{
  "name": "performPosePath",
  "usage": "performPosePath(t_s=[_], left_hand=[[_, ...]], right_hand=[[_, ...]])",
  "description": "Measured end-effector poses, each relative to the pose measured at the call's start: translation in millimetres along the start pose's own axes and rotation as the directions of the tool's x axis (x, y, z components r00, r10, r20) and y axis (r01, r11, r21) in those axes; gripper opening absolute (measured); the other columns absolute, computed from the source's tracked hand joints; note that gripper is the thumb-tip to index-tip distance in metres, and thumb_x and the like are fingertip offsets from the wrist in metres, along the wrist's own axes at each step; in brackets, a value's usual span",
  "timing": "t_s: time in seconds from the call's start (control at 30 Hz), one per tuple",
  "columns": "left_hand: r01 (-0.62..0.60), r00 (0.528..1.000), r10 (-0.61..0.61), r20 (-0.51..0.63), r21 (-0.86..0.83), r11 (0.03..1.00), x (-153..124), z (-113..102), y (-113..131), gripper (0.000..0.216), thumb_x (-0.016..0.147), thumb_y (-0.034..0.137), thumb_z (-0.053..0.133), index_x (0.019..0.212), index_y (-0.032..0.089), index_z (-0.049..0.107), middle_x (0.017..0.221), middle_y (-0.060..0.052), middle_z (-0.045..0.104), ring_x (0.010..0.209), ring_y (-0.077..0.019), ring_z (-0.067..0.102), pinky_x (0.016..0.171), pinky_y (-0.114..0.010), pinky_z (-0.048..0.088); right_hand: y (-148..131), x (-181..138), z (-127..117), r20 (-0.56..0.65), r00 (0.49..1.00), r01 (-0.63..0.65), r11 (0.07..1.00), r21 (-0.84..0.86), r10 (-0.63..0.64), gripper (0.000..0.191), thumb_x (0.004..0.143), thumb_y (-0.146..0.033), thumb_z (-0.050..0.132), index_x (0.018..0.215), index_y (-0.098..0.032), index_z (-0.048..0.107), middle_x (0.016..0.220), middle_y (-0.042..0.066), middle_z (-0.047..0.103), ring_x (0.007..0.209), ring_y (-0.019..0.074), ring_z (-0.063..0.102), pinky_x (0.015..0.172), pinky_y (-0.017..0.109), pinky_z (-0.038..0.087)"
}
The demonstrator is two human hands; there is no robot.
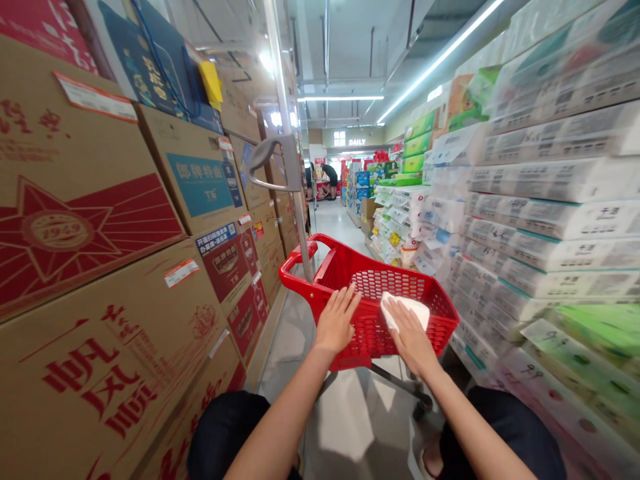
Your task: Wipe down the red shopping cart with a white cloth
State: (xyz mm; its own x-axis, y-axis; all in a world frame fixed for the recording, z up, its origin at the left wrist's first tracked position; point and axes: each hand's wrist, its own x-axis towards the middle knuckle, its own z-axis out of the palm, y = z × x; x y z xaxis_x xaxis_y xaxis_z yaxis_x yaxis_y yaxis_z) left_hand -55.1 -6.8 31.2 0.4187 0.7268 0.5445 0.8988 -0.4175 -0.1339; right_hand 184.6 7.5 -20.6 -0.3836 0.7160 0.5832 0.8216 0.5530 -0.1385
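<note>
Nearest to me, a person's dark-clad knees [227,433] are bent wide apart above the pale floor [345,417], with both bare arms stretched forward between them. The left hand [337,325] is spread open, holding nothing, its fingers laid along the near side of a red basket [367,348]. The right hand [410,337] has hold of a white cloth [419,312], its fingers fairly straight and pinning the cloth to the basket's near side, close to the rim.

The basket, its walls pierced with holes, sits on a wheeled frame [397,383] and takes up much of the narrow aisle. A shiny metal pole [287,87] bearing a grey handle [295,163] rises at the basket's left end and cuts across the view of the boxes.

Brown cartons [150,387] with price labels wall in the left side, a dark blue bag [155,63] on top. On the right, white packs [545,227] are piled high, with green packs [595,333] lower down.

Farther along, a cardboard box [369,210] and blue packs [361,180] edge the walkway. At the far end another person [329,175] bends over near a "DAILY" sign [357,142].
</note>
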Motion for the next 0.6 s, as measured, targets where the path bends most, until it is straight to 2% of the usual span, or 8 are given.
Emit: performPosePath(t_s=[0.17,0.3,0.37,0.43,0.6], left_hand=[[0.068,0.996,-0.066,-0.059,0.033,0.997,0.0,-14.4,-13.6,0.083,0.074,0.014,0.063,0.151,0.029,0.036,0.167,-0.002,0.011,0.154,-0.0274,0.008,0.126,-0.052,0.008],[0.127,0.99,-0.124,-0.07,0.041,0.991,0.0,-20.6,-20.3,0.076,0.077,0.021,0.064,0.149,0.027,0.04,0.162,-0.005,0.03,0.151,-0.0323,0.018,0.124,-0.06,0.0],[0.145,0.987,-0.143,-0.072,0.028,0.989,0.6,-20.1,-17.4,0.072,0.079,0.025,0.063,0.148,0.026,0.043,0.158,-0.006,0.036,0.149,-0.0333,0.024,0.124,-0.061,-0.002],[0.169,0.982,-0.168,-0.083,0.01,0.986,1.8,-19.0,-12.1,0.072,0.079,0.028,0.063,0.148,0.025,0.043,0.157,-0.007,0.038,0.147,-0.0341,0.026,0.124,-0.061,-0.003],[0.184,0.979,-0.183,-0.087,0.005,0.983,4.7,-17.5,-1.4,0.084,0.077,0.019,0.058,0.155,0.022,0.027,0.16,-0.007,0.033,0.147,-0.0317,0.028,0.124,-0.06,-0.002]], right_hand=[[59.2,-35.9,-9.0,-0.039,0.99,-0.14,0.982,-0.124,0.136,0.06,0.102,-0.03,0.026,0.159,-0.032,0.008,0.164,-0.002,0.021,0.151,0.022,0.018,0.12,0.051,0.025],[71.1,-35.0,0.4,-0.096,0.964,-0.258,0.959,-0.122,0.247,0.059,0.102,-0.033,0.025,0.159,-0.031,0.013,0.162,0.001,0.029,0.15,0.0242,0.022,0.118,0.056,0.026],[61.5,-25.9,7.4,-0.117,0.955,-0.283,0.955,-0.095,0.272,0.058,0.102,-0.034,0.026,0.159,-0.029,0.015,0.161,0.002,0.031,0.151,0.0256,0.021,0.118,0.059,0.024],[42.0,-12.6,13.4,-0.096,0.967,-0.243,0.969,-0.055,0.237,0.058,0.102,-0.034,0.026,0.159,-0.03,0.015,0.161,0.002,0.031,0.151,0.0255,0.021,0.119,0.059,0.022],[-32.9,34.6,24.1,-0.013,0.997,-0.08,0.991,0.105,0.081,0.059,0.102,-0.03,0.026,0.159,-0.03,0.012,0.164,0.001,0.024,0.152,0.0232,0.016,0.121,0.058,0.016]])
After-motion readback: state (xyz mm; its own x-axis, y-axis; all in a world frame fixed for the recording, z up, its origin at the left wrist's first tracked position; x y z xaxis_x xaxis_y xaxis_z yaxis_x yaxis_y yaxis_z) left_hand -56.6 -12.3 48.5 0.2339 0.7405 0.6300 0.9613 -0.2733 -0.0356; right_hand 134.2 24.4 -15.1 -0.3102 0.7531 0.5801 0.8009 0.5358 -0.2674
